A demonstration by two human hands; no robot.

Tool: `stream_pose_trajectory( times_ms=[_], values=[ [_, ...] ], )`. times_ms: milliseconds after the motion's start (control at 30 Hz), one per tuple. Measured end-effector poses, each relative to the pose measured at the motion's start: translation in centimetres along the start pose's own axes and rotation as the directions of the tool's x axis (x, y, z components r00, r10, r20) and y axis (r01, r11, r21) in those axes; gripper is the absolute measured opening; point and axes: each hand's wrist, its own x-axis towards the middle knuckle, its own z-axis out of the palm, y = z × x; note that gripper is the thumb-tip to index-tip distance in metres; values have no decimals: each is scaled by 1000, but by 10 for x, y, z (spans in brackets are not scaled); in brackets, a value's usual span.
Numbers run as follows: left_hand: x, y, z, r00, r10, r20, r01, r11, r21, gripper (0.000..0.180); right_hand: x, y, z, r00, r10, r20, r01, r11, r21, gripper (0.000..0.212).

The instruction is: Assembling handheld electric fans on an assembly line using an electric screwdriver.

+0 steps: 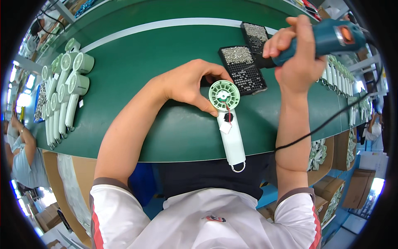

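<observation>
My left hand [192, 85] grips the round head of a pale green handheld fan [232, 141], thumb on one side and fingers on the other. The fan's head lies open, showing its slotted ring, a red wire and a white tag, and a wire loop hangs from the handle's end. My right hand [300, 58] is wrapped around a teal electric screwdriver [327, 39] with an orange switch. Its tip points left, over the black screw tray [244, 72], which holds many small silver screws. Whether a screw sits on the tip is too small to tell.
A second black screw tray [255, 35] lies behind the first. Several fans [64, 83] are piled at the left, and more fan handles [333, 76] stand in a row at the right. The screwdriver's black cord [327, 126] loops past my right forearm. Boxes [327, 191] stand below the table's edge.
</observation>
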Motion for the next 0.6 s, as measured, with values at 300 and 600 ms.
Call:
stream_pose_trajectory(
  times_ms=[300,600],
  values=[
    [-4,5,-2,999,38,-29,-37,999,34,63,-29,-33,38,950,117,289,-182,961,209,37],
    [-7,7,-4,999,32,-26,-29,996,80,64,-34,-22,43,942,130,310,-197,960,198,35]
  ],
)
